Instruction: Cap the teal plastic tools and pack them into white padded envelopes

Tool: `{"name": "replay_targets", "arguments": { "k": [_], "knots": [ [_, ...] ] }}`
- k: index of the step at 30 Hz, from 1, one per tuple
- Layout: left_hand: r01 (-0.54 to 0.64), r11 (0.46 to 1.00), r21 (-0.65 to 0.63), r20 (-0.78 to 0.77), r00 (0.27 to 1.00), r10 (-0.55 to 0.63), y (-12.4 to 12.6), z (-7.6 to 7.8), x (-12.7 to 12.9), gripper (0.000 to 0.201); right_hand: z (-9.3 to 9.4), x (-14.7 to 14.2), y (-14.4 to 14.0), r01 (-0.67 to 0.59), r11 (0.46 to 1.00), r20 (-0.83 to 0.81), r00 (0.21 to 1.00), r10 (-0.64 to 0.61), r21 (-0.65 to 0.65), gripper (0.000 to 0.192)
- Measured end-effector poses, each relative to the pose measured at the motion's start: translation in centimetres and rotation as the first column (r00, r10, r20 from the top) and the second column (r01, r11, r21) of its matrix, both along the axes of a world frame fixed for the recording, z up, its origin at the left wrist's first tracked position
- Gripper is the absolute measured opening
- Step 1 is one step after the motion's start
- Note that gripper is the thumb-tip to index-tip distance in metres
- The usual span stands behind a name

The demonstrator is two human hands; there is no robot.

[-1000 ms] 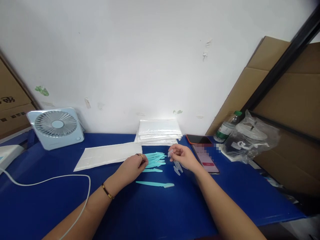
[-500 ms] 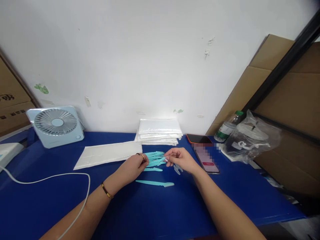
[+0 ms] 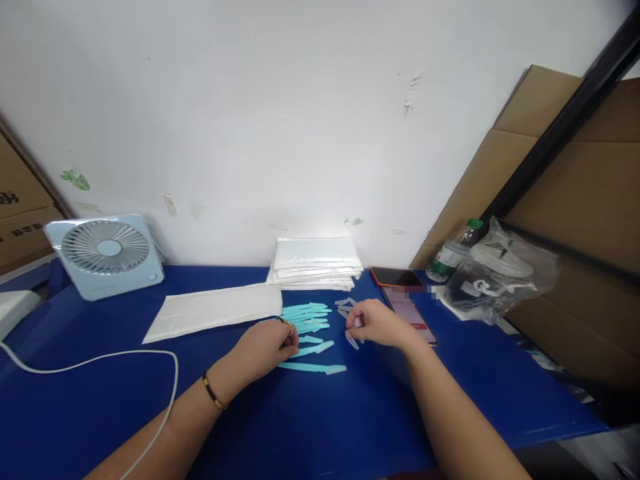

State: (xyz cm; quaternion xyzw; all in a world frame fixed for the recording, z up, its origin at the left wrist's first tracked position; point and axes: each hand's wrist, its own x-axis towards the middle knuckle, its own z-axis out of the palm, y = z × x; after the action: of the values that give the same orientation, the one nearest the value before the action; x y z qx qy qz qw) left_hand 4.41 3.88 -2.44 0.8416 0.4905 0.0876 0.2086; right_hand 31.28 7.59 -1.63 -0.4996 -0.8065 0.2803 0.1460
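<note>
Blue cloth covers the table (image 3: 310, 427), where a pile of teal razor sticks (image 3: 306, 315) lies between both hands, below white packets (image 3: 316, 261). Left hand (image 3: 266, 347) has its fingers curled together on one capped teal stick (image 3: 311, 349), while the right hand (image 3: 376, 323) pinches among clear caps (image 3: 346, 305); whether a cap is clamped I cannot tell. Capping seems in hand, and the next move probably calls for lining a cap up with a stick's tip.

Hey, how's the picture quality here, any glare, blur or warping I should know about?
Head view: wide-angle warping bows the wall and table edges; glare whitens the stack of white packets; the phone screen is pixelated; the small clear caps at the right hand look soft; lighting is even, shadows faint.
</note>
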Motion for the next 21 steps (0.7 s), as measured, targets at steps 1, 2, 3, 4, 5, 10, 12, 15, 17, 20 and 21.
{"name": "replay_targets", "arguments": {
  "k": [1, 2, 3, 4, 5, 10, 12, 15, 17, 20, 21],
  "knots": [
    [-0.014, 1.0, 0.028, -0.015, 1.0, 0.014, 0.1, 0.0, 0.0, 0.017, -0.1, 0.2, 0.0, -0.001, 1.0, 0.068, 0.998, 0.0, 0.018, 0.013],
    [-0.026, 0.998, 0.063, -0.037, 0.999, 0.029, 0.2, -0.1, 0.0, 0.017, -0.2, 0.2, 0.1, -0.008, 1.0, 0.119, 0.993, 0.006, 0.023, 0.01],
    [-0.033, 0.994, 0.1, -0.064, 0.997, 0.04, 0.4, -0.1, 0.0, 0.017, -0.4, 0.1, 0.1, -0.02, 1.0, 0.156, 0.988, 0.016, 0.024, 0.007],
    [-0.031, 0.991, 0.132, -0.095, 0.995, 0.044, 0.5, -0.1, 0.0, 0.017, -0.6, -0.1, 0.1, -0.033, 0.999, 0.18, 0.983, 0.027, 0.029, 0.004],
    [-0.022, 0.988, 0.154, -0.124, 0.991, 0.042, 0.6, -0.1, 0.0, 0.015, -0.7, -0.3, 0.1, -0.05, 0.998, 0.191, 0.981, 0.042, 0.039, 0.003],
    [0.006, 0.982, 0.189, -0.173, 0.985, 0.027, 0.7, -0.2, 0.3, 0.012, -0.9, -1.3, -0.1, -0.135, 0.98, 0.176, 0.978, 0.108, 0.146, 0.008],
    [-0.011, 0.982, 0.188, -0.169, 0.985, 0.044, 0.7, -0.3, 0.5, 0.012, -0.8, -1.5, -0.1, -0.141, 0.98, 0.166, 0.979, 0.117, 0.14, 0.006],
    [-0.043, 0.985, 0.17, -0.168, 0.983, 0.071, 0.6, -0.3, 0.6, 0.014, -0.8, -1.7, -0.1, -0.127, 0.99, 0.123, 0.985, 0.118, 0.065, 0.004],
    [-0.061, 0.985, 0.16, -0.162, 0.983, 0.088, 0.5, -0.2, 0.7, 0.015, -1.0, -1.8, 0.0, -0.123, 0.992, 0.073, 0.99, 0.12, 0.031, 0.006],
    [-0.081, 0.985, 0.149, -0.137, 0.985, 0.102, 0.5, -0.3, 0.9, 0.014, -1.5, -2.3, 0.1, -0.136, 0.99, 0.005, 0.991, 0.136, 0.038, 0.006],
    [-0.084, 0.987, 0.139, -0.122, 0.987, 0.101, 0.5, -0.3, 1.0, 0.014, -1.6, -2.6, 0.1, -0.142, 0.989, -0.009, 0.99, 0.143, 0.052, 0.005]
  ]
}}
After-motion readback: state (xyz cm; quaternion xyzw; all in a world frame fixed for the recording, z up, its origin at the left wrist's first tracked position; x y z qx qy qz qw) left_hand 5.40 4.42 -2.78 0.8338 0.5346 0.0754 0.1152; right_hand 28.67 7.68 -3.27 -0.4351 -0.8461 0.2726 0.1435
